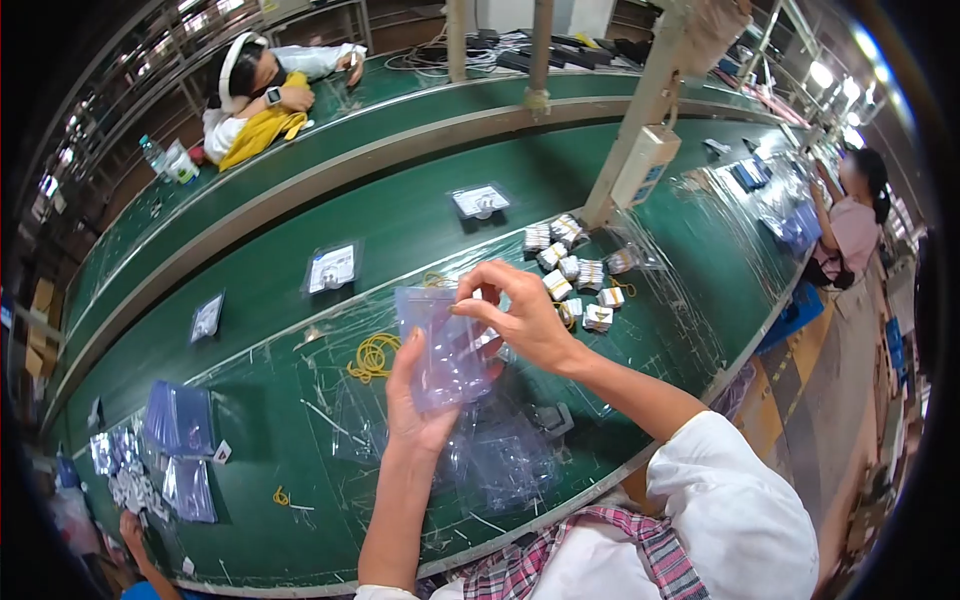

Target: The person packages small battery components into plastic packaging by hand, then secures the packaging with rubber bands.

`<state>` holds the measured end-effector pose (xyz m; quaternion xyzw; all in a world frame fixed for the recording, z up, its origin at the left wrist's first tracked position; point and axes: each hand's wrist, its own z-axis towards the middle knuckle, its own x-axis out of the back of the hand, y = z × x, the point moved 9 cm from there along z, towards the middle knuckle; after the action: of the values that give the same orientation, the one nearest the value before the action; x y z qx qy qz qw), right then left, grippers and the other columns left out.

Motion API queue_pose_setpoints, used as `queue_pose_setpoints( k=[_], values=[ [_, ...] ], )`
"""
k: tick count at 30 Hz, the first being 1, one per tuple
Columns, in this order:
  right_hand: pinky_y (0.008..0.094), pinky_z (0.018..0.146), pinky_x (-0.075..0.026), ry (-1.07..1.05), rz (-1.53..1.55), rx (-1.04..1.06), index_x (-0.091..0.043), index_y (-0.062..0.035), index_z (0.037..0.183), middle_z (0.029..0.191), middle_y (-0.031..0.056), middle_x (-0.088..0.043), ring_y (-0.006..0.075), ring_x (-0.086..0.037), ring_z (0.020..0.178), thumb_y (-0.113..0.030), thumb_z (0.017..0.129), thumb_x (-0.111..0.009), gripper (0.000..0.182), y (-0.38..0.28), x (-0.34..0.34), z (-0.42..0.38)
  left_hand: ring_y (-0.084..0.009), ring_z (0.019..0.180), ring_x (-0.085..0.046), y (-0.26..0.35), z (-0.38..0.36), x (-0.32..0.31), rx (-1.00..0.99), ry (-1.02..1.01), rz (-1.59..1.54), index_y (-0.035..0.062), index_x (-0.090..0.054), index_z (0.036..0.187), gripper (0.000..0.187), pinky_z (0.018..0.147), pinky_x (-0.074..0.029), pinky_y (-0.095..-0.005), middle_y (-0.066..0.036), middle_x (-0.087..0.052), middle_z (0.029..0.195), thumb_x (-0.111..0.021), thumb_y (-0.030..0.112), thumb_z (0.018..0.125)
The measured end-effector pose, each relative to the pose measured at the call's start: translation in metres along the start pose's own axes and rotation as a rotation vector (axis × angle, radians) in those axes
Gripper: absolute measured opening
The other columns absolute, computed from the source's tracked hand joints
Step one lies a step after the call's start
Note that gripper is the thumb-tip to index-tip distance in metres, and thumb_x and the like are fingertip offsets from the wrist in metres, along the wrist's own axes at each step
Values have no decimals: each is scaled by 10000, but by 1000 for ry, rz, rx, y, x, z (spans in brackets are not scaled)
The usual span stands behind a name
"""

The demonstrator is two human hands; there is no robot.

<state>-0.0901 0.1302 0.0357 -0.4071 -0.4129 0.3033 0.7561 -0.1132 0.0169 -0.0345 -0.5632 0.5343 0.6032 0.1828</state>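
Above the green counter [300, 300], the left hand [415, 400] has a grip from below on a clear zip bag [445, 345], the right hand [520, 315] pinching its top edge, bundled packets [575, 275] just beyond.

left hand [415, 400] and right hand [515, 315] holding clear plastic bag [445, 345], green workbench [300, 460], rubber bands [372, 357] nearby
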Motion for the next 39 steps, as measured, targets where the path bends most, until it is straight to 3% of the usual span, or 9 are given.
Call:
queue_pose_setpoints(
  k=[1,8,14,22,24,25,32,34,39],
  values=[
    [318,729,-452,19,-139,112,-651,-33,884,844,57,-629,195,-535,785,-115,810,-701,121,-8,3,1,-377,1150,-568,-1,0,-1,9,-9,-21,52,-425,1367,647,939,-495,-525,-200,-543,1280,-596,447,884],
    [349,804,-460,76,-316,340,-660,-60,1040,919,81,-624,240,-560,857,-40,813,-684,230,-23,-7,-4,-388,1156,-552,-2,2,19,-14,91,-84,87,-474,1322,635,939,-453,-619,-175,-546,1278,-590,521,872],
    [366,792,-510,68,-129,325,-624,-34,1123,997,122,-573,304,-588,925,-7,789,-660,337,-19,-13,-10,-288,1131,-581,0,0,18,7,79,-32,101,-520,1268,511,958,-455,-582,-103,-583,1244,-609,439,895],
    [394,812,-514,247,-216,396,-596,-46,1159,1073,134,-550,316,-556,1010,-1,753,-653,412,-31,-7,-34,-235,1110,-574,-2,-2,10,-48,143,-78,104,-547,1242,455,961,-462,-491,-70,-603,1208,-606,406,907],
    [400,834,-511,139,-244,452,-570,-38,1170,1097,139,-539,330,-553,1016,-15,764,-650,415,-31,-16,-42,-232,1106,-574,0,1,7,-25,106,-104,105,-543,1252,467,955,-463,-485,-73,-598,1213,-610,410,905],
    [401,838,-510,131,-241,449,-567,-39,1171,1102,141,-536,333,-552,1020,-22,766,-653,414,-31,-19,-43,-235,1111,-571,-1,-4,7,-54,214,-63,119,-534,1269,488,940,-468,-491,-70,-588,1230,-615,426,899],
    [405,868,-488,236,-107,360,-549,15,1149,1054,147,-520,339,-530,1056,3,783,-622,373,-44,19,-27,-244,1129,-563,1,-2,10,-71,203,152,124,-525,1283,508,911,-478,-528,-63,-578,1247,-627,432,892],
    [404,865,-488,145,-164,413,-547,21,1136,1045,144,-519,344,-534,1045,5,783,-619,361,-41,11,-27,-240,1138,-557,-2,1,5,-72,193,94,126,-529,1276,499,936,-457,-550,-61,-582,1234,-629,428,892],
    [386,840,-490,230,-78,366,-557,-18,1112,1059,137,-546,303,-571,982,28,786,-630,338,-30,21,-24,-242,1157,-546,-13,11,-1,-44,135,-23,126,-530,1264,474,974,-432,-555,-61,-584,1220,-629,408,897]
  ],
)
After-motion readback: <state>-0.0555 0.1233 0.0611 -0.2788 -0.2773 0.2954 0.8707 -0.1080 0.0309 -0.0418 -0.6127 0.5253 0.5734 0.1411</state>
